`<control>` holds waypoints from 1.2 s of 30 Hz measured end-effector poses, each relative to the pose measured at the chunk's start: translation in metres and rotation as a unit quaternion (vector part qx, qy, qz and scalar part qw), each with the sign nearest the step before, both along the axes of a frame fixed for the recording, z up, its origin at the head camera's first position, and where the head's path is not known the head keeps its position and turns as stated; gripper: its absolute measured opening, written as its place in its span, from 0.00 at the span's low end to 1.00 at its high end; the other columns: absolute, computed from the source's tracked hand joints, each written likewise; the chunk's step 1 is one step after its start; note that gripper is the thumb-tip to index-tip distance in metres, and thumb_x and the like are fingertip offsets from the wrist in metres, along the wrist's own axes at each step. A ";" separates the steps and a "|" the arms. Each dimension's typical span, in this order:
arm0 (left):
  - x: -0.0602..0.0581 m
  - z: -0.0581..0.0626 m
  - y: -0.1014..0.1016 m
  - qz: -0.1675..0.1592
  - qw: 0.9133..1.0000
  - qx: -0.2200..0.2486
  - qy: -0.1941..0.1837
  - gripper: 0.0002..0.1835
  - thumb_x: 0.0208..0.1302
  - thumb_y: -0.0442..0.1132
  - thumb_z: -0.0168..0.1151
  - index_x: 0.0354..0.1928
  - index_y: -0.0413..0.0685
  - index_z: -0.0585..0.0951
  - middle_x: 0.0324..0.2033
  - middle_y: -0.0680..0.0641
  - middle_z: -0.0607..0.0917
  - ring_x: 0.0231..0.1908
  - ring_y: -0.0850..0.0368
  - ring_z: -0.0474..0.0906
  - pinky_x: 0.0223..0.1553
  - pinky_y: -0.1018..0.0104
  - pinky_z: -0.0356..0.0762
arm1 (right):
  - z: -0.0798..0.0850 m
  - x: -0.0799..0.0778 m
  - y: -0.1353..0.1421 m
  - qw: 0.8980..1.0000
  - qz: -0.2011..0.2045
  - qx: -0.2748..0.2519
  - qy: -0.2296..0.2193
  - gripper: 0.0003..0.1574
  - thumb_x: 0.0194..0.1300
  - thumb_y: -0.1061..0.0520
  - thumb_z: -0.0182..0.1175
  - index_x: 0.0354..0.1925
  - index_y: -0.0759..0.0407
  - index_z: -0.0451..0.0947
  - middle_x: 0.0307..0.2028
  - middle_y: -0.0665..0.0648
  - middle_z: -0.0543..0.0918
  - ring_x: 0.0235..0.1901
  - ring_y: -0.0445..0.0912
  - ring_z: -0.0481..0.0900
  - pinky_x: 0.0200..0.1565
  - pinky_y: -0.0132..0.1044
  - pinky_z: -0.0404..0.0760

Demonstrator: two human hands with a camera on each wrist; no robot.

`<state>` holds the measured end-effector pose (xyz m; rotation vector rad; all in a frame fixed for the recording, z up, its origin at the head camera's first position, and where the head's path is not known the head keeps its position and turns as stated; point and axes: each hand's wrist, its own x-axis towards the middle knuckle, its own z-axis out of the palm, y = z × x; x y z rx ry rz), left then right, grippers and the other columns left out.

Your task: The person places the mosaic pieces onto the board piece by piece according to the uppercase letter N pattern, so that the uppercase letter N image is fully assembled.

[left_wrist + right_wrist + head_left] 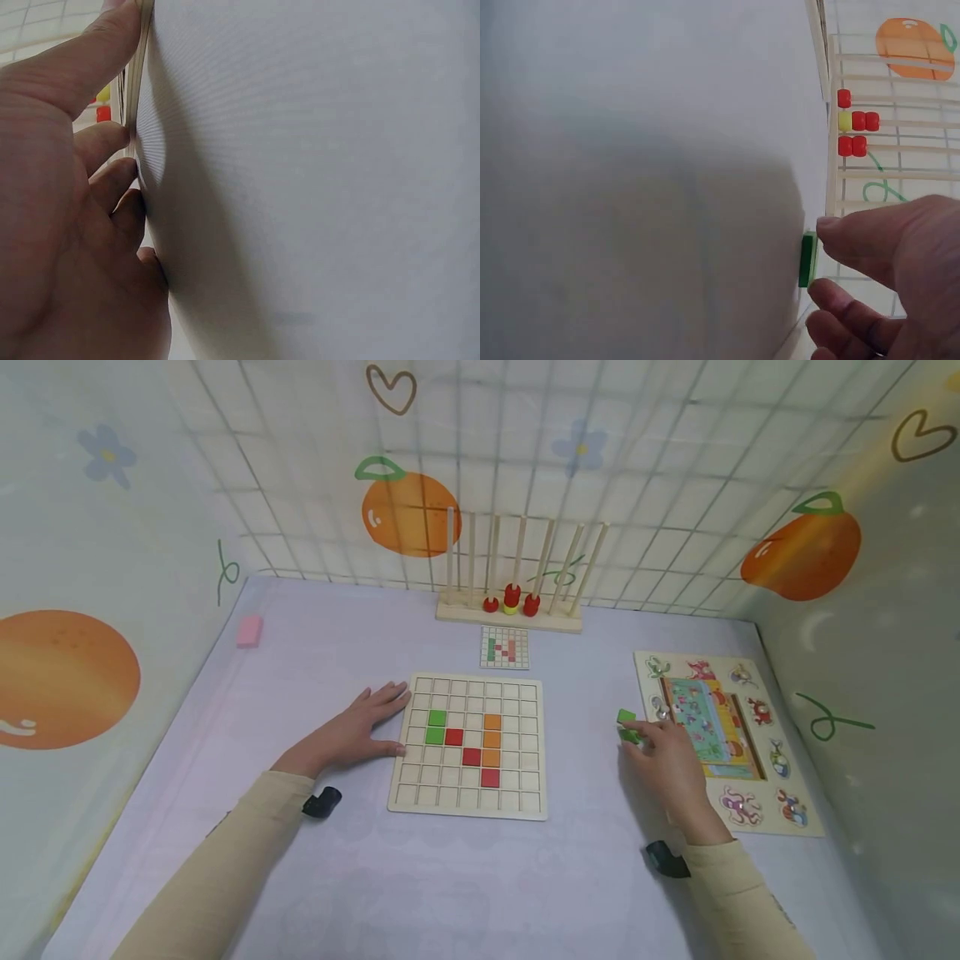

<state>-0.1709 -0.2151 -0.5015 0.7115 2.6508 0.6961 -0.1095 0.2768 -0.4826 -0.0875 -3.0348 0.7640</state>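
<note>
A pale square grid board lies mid-table, with green, red and orange square tiles in some cells. My left hand rests at its left edge, fingers spread; in the left wrist view the thumb lies against the board's side. Well to the right of the board, my right hand pinches a green tile between thumb and forefinger, low over the table. In the right wrist view the thumb and fingertip sit at opposite ends of this green tile. A second green tile lies just beyond the forefinger.
A small printed pattern card lies behind the board. Behind it stands a wooden peg rack with red and yellow beads. A sea-animal puzzle board lies at the right, partly under the right hand. A pink block sits far left.
</note>
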 end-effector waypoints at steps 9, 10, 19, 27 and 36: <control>0.000 0.001 0.001 0.004 1.000 -0.009 -0.003 0.55 0.59 0.63 0.71 0.81 0.53 0.55 0.81 0.50 0.49 0.80 0.49 0.38 0.80 0.50 0.31 | -0.004 -0.007 -0.016 0.999 0.028 -0.012 -0.018 0.20 0.67 0.54 0.68 0.57 0.56 0.84 0.45 0.63 0.82 0.40 0.55 0.75 0.38 0.44 0.73; 0.000 0.001 0.001 0.004 1.000 -0.010 -0.003 0.55 0.59 0.64 0.71 0.81 0.53 0.55 0.81 0.50 0.49 0.80 0.49 0.38 0.80 0.50 0.31 | -0.005 -0.008 -0.018 0.999 0.032 -0.016 -0.021 0.20 0.67 0.54 0.68 0.57 0.56 0.84 0.44 0.63 0.82 0.39 0.54 0.74 0.37 0.42 0.73; 0.001 0.001 0.002 0.006 1.000 -0.012 -0.007 0.54 0.60 0.64 0.70 0.81 0.53 0.55 0.81 0.50 0.49 0.80 0.49 0.38 0.80 0.50 0.31 | -0.007 -0.013 -0.026 0.998 0.047 -0.014 -0.041 0.17 0.67 0.51 0.69 0.52 0.55 0.83 0.41 0.58 0.81 0.38 0.51 0.76 0.36 0.41 0.75; 0.001 0.001 0.002 0.006 1.000 -0.017 -0.007 0.55 0.60 0.65 0.70 0.81 0.54 0.54 0.81 0.51 0.48 0.80 0.49 0.38 0.80 0.50 0.31 | -0.006 -0.014 -0.023 0.998 0.047 -0.031 -0.036 0.16 0.65 0.51 0.72 0.46 0.54 0.79 0.37 0.56 0.81 0.35 0.50 0.75 0.34 0.40 0.73; 0.001 0.001 0.001 0.007 1.000 -0.016 -0.007 0.55 0.59 0.64 0.70 0.81 0.53 0.54 0.81 0.51 0.48 0.80 0.49 0.38 0.80 0.51 0.31 | -0.003 -0.007 -0.020 0.997 0.043 -0.062 -0.014 0.10 0.67 0.55 0.70 0.45 0.53 0.82 0.39 0.57 0.86 0.37 0.50 0.81 0.37 0.41 0.79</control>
